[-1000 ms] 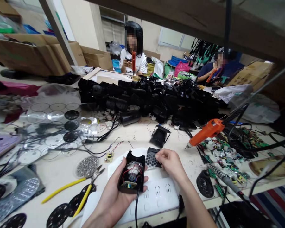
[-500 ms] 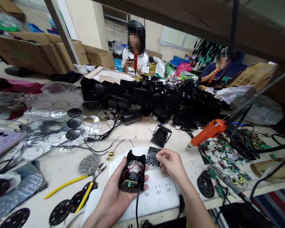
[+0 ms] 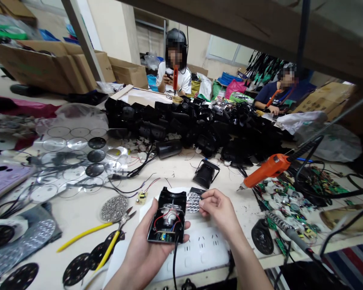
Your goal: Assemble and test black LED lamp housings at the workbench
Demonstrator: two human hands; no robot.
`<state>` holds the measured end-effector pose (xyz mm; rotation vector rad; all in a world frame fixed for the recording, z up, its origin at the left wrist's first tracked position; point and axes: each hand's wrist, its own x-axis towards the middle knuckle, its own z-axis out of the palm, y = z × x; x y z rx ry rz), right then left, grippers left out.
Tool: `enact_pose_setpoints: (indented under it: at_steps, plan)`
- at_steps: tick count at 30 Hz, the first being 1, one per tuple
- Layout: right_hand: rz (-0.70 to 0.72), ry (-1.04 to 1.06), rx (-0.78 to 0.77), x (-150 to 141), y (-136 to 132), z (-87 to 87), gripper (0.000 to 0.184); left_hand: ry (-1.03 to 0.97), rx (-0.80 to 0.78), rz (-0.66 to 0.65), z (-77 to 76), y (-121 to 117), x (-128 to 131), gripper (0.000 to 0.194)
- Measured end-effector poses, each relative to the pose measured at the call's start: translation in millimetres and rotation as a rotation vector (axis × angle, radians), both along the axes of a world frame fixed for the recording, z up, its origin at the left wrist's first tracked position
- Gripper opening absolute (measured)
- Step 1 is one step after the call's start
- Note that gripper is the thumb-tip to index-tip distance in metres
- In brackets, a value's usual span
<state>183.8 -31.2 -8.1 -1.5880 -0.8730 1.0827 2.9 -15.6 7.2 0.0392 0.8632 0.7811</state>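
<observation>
My left hand (image 3: 148,237) is closed around a black plastic housing (image 3: 167,219), its open side facing up. Inside sit a small motor-like part, red wires and a little circuit board; a black cable hangs from its lower end. Just to the right, my right hand (image 3: 216,205) pinches a round patterned disc (image 3: 194,202) by its right edge. The disc looks clear with a shiny cell pattern, and a dark flat piece shows behind it. Disc and housing are close together; I cannot tell whether they touch. A white power strip (image 3: 196,251) lies below both hands.
Yellow-handled cutters (image 3: 109,231) lie left, beside a dish of small metal screws (image 3: 114,208). An orange electric screwdriver (image 3: 264,172) hangs at right over circuit boards (image 3: 290,201). Black housings (image 3: 187,125) are heaped behind. A soldering iron (image 3: 296,237) is at front right. Two people sit opposite.
The housing has tilted in my left hand, showing more of its inside. The disc has turned slightly and now catches the light, still pinched in my right hand.
</observation>
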Motion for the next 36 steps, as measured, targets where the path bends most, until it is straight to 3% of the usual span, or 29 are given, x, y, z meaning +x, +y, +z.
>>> enact_pose_setpoints:
  at_steps: [6,10,16,36]
  plan:
    - [-0.048,-0.131,0.099,6,0,-3.5,0.032,-0.01,0.002,-0.047,0.3,-1,-3,0.044]
    - [-0.09,-0.29,0.188,7,-2,3.7,0.023,-0.021,-0.021,-0.105,-3.1,-3,-2,0.048]
    - [0.03,-0.626,0.446,-6,0,16.7,0.013,-0.077,-0.025,-0.173,-5.9,-6,0,0.05]
    - [0.132,-0.846,0.708,-17,-3,4.7,0.022,-0.119,-0.057,-0.169,-4.9,-10,5,0.046]
